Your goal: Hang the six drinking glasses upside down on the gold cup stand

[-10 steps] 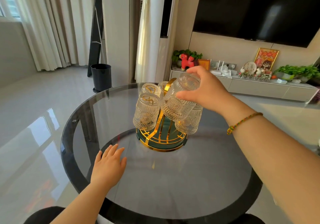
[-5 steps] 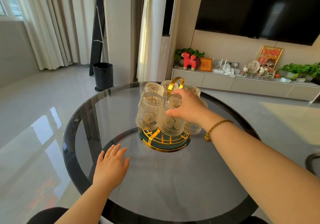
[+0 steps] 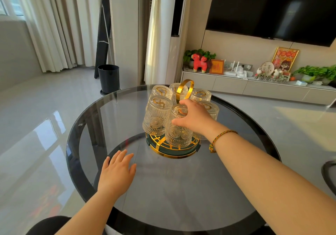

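Note:
The gold cup stand with its green, gold-rimmed base stands in the middle of the round glass table. Several ribbed clear glasses hang upside down on it. My right hand reaches in from the right and grips the front glass, with fingers on its upturned bottom and the thumb on its side. This glass sits upside down on the stand, next to the left glass. My left hand lies flat on the table in front of the stand, fingers apart and holding nothing.
A black bin stands on the floor beyond the table at the left. A low white cabinet with ornaments and plants runs along the far wall under a television. A dark curved edge shows at the right border.
My right hand has brought the glass down from above the stand and set it upside down at the front. My left hand has stayed flat on the table.

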A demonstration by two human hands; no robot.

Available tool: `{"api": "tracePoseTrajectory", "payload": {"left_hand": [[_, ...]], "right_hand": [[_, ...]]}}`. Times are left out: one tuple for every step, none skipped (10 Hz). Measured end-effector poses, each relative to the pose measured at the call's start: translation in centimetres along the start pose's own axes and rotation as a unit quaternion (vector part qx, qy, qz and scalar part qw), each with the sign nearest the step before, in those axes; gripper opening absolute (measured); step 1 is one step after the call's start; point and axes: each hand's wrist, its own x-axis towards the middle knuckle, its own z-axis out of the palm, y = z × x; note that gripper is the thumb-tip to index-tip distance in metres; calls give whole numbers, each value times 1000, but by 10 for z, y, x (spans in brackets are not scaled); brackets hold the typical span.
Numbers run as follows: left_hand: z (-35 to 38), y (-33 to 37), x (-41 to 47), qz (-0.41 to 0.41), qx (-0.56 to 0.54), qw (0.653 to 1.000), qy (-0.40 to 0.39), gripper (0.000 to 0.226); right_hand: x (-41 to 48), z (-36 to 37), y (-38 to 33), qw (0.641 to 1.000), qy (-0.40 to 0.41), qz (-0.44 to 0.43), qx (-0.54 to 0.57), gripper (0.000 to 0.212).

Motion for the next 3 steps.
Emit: {"api": "tracePoseTrajectory", "payload": {"left_hand": [[-2, 1, 0, -4, -3, 1000, -9, 46], [-1, -1, -1, -1, 2, 1000, -7, 47], [0, 0, -1, 12, 14, 1000, -6, 46]], "right_hand": [[-3, 3, 1, 1000, 4, -1, 6, 66], [-15, 8, 7, 998, 51, -19, 32, 60], [-41, 22, 18, 982, 179, -34, 40, 49]]}}
